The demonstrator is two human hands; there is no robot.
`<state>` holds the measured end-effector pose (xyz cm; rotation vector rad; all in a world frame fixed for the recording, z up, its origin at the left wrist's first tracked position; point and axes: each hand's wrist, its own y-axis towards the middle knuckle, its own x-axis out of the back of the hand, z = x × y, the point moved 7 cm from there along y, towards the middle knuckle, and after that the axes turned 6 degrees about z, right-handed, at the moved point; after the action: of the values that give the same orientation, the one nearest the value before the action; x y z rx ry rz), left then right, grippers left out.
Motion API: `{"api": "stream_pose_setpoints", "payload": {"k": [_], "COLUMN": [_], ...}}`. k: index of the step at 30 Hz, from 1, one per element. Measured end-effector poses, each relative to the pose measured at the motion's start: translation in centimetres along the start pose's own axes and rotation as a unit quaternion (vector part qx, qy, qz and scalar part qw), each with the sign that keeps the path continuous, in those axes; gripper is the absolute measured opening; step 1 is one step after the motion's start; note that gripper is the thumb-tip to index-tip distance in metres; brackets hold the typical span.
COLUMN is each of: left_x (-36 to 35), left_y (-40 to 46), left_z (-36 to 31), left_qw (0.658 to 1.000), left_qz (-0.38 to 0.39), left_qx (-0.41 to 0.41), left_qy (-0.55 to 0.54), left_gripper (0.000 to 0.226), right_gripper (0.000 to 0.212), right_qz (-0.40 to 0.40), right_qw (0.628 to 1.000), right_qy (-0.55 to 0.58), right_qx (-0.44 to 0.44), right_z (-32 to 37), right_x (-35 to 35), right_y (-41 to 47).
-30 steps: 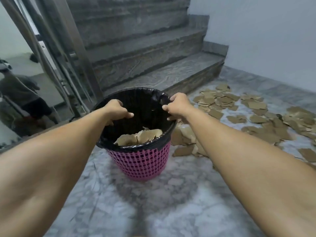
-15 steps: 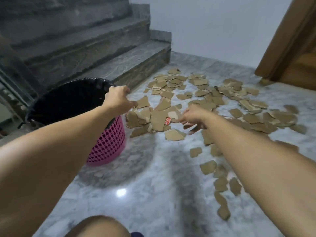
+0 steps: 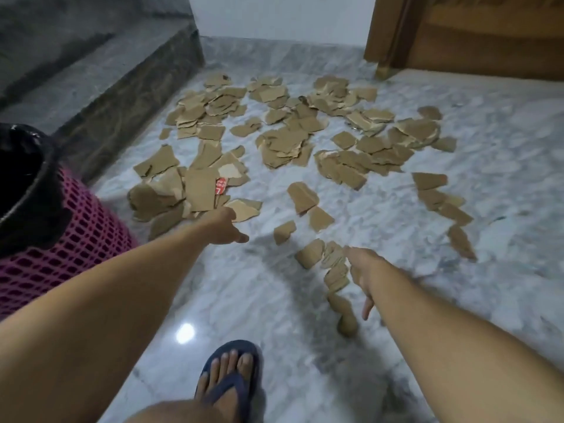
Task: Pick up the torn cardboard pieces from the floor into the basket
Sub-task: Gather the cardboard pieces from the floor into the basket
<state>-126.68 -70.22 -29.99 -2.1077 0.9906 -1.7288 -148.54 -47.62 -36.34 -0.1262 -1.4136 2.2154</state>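
Many torn brown cardboard pieces (image 3: 287, 145) lie scattered over the marble floor. The pink mesh basket (image 3: 76, 239) with a black liner stands at the left edge, only partly in view. My left hand (image 3: 224, 228) reaches forward just above the near pile (image 3: 183, 193), which includes a piece with a red label, thumb out and holding nothing. Lower on the right, my right hand (image 3: 363, 273) hangs with relaxed fingers over a short trail of small pieces (image 3: 334, 270), and it holds nothing.
Grey stone stair steps (image 3: 100, 74) rise at the back left behind the basket. A wooden door and frame (image 3: 464, 35) stand at the back right. My foot in a blue flip-flop (image 3: 229, 380) is planted near the bottom centre.
My left hand has let go of the basket rim and moved right toward the near pile. My right hand has dropped lower. The view has swung right, pushing the basket to the edge.
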Motion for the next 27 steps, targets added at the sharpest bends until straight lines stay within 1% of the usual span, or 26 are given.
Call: {"api": "stream_pose_setpoints", "payload": {"k": [2, 4, 6, 8, 9, 11, 14, 16, 17, 20, 22, 23, 24, 26, 27], "left_x": [-1.1, -2.3, -3.3, -4.2, -4.5, -4.9, -5.0, -4.9, -4.7, -4.5, -4.2, -4.0, -3.7, -3.4, -3.2], "left_y": [2.7, 5.3, 7.7, 10.0, 10.8, 12.6, 15.0, 16.2, 16.7, 18.1, 18.3, 18.4, 18.5, 19.1, 19.4], "left_z": [0.3, 0.7, 1.0, 1.4, 1.6, 1.7, 1.7, 1.6, 1.6, 1.6, 1.4, 1.4, 1.4, 1.2, 1.1], "left_qw": [1.000, 1.000, 0.999, 0.998, 0.998, 0.997, 0.996, 0.995, 0.995, 0.993, 0.990, 0.990, 0.989, 0.992, 0.992], "left_qz": [-0.008, -0.015, -0.019, -0.032, -0.039, -0.049, -0.048, -0.050, -0.054, -0.067, -0.081, -0.083, -0.084, -0.063, -0.043], "left_qx": [-0.009, -0.019, -0.025, -0.026, -0.023, -0.019, -0.024, -0.036, -0.044, -0.070, -0.082, -0.083, -0.085, -0.084, -0.083], "left_qy": [0.014, 0.020, 0.028, 0.037, 0.041, 0.052, 0.071, 0.073, 0.069, 0.071, 0.076, 0.082, 0.083, 0.075, 0.083], "left_gripper": [0.078, 0.085, 0.088, 0.085, 0.084, 0.081, 0.079, 0.072, 0.069, 0.068, 0.067, 0.066, 0.067, 0.072, 0.074], "right_gripper": [0.087, 0.100, 0.106, 0.108, 0.109, 0.108, 0.090, 0.079, 0.081, 0.108, 0.123, 0.124, 0.120, 0.114, 0.114], "right_qz": [-0.055, -0.094, -0.128, -0.168, -0.181, -0.189, -0.173, -0.151, -0.144, -0.135, -0.122, -0.124, -0.135, -0.164, -0.162], "right_qw": [0.996, 0.992, 0.987, 0.977, 0.975, 0.978, 0.983, 0.986, 0.986, 0.985, 0.980, 0.972, 0.959, 0.930, 0.919], "right_qy": [0.068, 0.083, 0.094, 0.113, 0.107, 0.062, -0.031, -0.073, -0.086, -0.109, -0.154, -0.198, -0.243, -0.323, -0.353], "right_qx": [-0.028, -0.024, -0.036, -0.070, -0.073, -0.063, -0.049, -0.019, -0.006, 0.005, 0.029, 0.041, 0.052, 0.071, 0.074], "right_z": [-2.1, -4.1, -4.4, -2.9, -1.6, 1.0, 4.4, 7.0, 8.2, 11.0, 12.4, 13.1, 13.5, 14.5, 14.8], "right_x": [0.1, 0.4, 0.0, -1.3, -2.1, -3.2, -4.2, -5.2, -5.9, -8.0, -9.3, -9.8, -10.1, -10.2, -10.5], "right_y": [3.2, 9.9, 13.4, 11.2, 9.4, 9.0, 10.5, 11.2, 11.7, 13.4, 13.8, 13.4, 13.6, 13.8, 13.8]}}
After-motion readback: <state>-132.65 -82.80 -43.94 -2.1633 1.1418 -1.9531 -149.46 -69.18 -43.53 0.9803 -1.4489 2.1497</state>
